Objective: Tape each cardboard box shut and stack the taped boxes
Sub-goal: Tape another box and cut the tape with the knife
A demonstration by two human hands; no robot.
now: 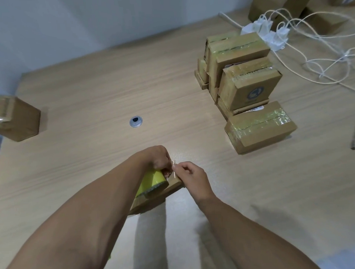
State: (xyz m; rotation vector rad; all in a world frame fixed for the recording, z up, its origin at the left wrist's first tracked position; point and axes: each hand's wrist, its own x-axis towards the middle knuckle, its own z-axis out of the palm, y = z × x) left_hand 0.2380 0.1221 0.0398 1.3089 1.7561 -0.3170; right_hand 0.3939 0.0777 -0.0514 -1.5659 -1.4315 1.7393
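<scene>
Head view: brown cardboard box (pixel 171 188) underneath, axis lower-left to upper-right; left hand (pixel 158 156) gripping yellow tape roll (pixel 153 181), right hand (pixel 191 175) pinching tape end (pixel 173 166).

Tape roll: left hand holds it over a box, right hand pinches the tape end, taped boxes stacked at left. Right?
No: head view shows the taped boxes stacked on the right; the left hand holds the tape roll, the right hand pinches the tape end.

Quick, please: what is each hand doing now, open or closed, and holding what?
Left hand: closed, gripping the tape roll.
Right hand: closed, pinching the tape end.
</scene>
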